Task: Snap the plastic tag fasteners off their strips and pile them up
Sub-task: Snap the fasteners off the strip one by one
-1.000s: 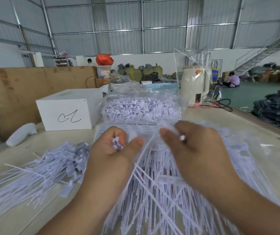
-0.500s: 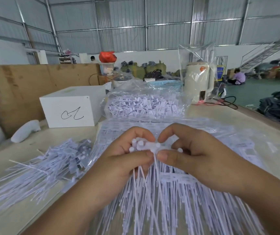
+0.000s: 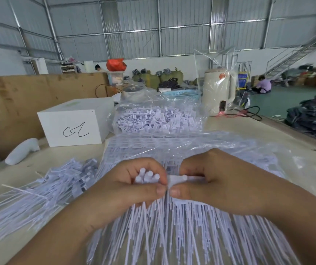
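White plastic strips (image 3: 172, 226) fan toward the camera; the left hand (image 3: 126, 190) clutches snapped fasteners (image 3: 147, 176), the right hand (image 3: 216, 180) pinches a strip's end (image 3: 176, 180). Left, the loose pile (image 3: 44, 188); behind, a bagful (image 3: 153, 117) beside a white box (image 3: 73, 125)

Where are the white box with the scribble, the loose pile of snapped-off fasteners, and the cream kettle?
white box (image 3: 71, 129): head view, front face by the scribble.
pile of fasteners (image 3: 61, 180): head view, middle of the heap.
cream kettle (image 3: 215, 92): head view, its body.

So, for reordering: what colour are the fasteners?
White, slightly lilac-tinted; the fasteners in the left hand show it, head view.
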`<action>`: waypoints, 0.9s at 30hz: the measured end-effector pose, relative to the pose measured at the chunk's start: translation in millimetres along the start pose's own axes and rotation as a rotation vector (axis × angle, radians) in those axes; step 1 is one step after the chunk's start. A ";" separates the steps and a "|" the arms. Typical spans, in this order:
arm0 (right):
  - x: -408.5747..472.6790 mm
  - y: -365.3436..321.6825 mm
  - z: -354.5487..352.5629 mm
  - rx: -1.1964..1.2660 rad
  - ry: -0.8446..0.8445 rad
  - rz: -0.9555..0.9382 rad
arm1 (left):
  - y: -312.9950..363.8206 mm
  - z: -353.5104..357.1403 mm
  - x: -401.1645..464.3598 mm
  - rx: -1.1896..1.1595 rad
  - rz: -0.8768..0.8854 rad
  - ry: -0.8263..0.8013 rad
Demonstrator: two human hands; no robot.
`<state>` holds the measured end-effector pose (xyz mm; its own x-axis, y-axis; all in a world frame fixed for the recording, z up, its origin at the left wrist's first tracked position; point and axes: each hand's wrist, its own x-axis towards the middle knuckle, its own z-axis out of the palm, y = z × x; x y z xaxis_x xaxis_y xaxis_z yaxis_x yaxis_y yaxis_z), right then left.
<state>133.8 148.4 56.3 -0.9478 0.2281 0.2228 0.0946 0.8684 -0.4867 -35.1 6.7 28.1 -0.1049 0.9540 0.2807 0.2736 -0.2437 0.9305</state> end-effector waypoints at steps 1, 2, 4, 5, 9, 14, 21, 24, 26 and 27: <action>-1.5 0.1 -3.7 -0.044 -0.018 0.026 | -0.7 -0.3 -0.2 -0.001 -0.009 0.015; -2.7 0.8 -6.6 -0.077 -0.024 0.053 | -1.6 -0.6 -0.3 -0.007 -0.020 0.021; -3.9 1.8 -8.6 -0.086 -0.028 0.088 | -2.7 0.2 -0.6 -0.021 -0.045 -0.023; -3.7 1.6 -7.6 -0.063 -0.039 0.095 | -2.2 1.0 -0.8 -0.030 -0.063 -0.061; 0.7 1.5 0.9 -0.011 0.011 0.057 | 3.6 -2.9 -2.1 -0.041 -0.101 -0.121; 3.1 2.5 9.4 0.073 0.076 0.005 | 12.0 -3.8 -5.2 0.069 -0.070 -0.078; 9.4 -5.0 21.5 0.135 0.390 0.009 | 9.5 14.2 3.5 0.079 0.098 0.293; 14.3 -11.3 27.7 0.226 0.643 0.051 | 9.5 23.0 4.0 0.052 0.153 0.421; 14.2 -10.9 22.7 0.313 0.713 0.044 | 8.6 25.6 1.7 0.049 0.156 0.440; 12.8 -10.3 20.7 0.351 0.676 0.005 | 8.5 26.1 0.8 0.024 0.155 0.415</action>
<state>114.4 133.3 46.7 -0.5438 0.5502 0.6337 -0.1110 0.7013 -0.7042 -8.0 9.9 30.1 -0.4347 0.7542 0.4922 0.3384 -0.3697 0.8653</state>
